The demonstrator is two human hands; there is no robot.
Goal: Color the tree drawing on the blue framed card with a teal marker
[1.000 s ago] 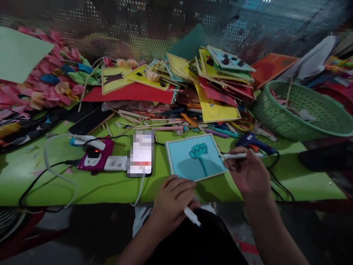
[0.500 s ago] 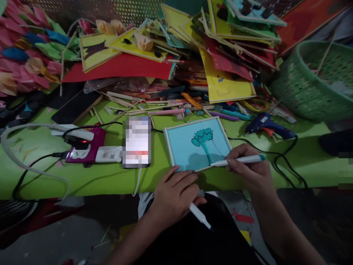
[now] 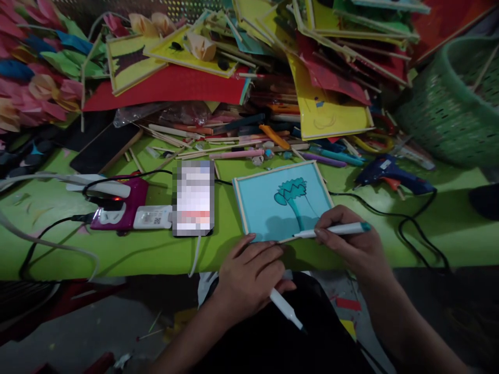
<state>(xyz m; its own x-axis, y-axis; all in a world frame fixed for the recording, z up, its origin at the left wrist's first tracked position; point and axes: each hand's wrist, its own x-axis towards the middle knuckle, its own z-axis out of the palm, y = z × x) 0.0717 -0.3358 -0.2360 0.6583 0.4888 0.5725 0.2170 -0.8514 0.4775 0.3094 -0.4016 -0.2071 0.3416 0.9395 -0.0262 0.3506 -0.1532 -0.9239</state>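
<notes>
A phone [image 3: 194, 197] lies just left of the blue picture card [image 3: 268, 202] on the green table [image 3: 117, 249]. A glue gun [image 3: 390, 174] lies to the right and heaped cards [image 3: 331, 109] lie beyond. The right hand [image 3: 351, 246] grips a teal-capped marker [image 3: 331, 229] with its tip at the card's near edge. The left hand [image 3: 249, 275], curled around a white marker [image 3: 286, 309], touches the card's near-left corner. There are two markers and two hands.

Your light-blue card [image 3: 268, 200], edged with pale wooden sticks, lies flat and slightly turned near the front edge of the green worktop [image 3: 156, 249]. It bears a teal tree shape with a scalloped crown and a long stem. Your white marker [image 3: 331, 230], teal at its back end, lies almost level in your right hand [image 3: 351, 246], tip at the card's lower right edge. A white pen [image 3: 286, 310] slants downward from your left hand [image 3: 249, 278], below the worktop's edge.
</notes>
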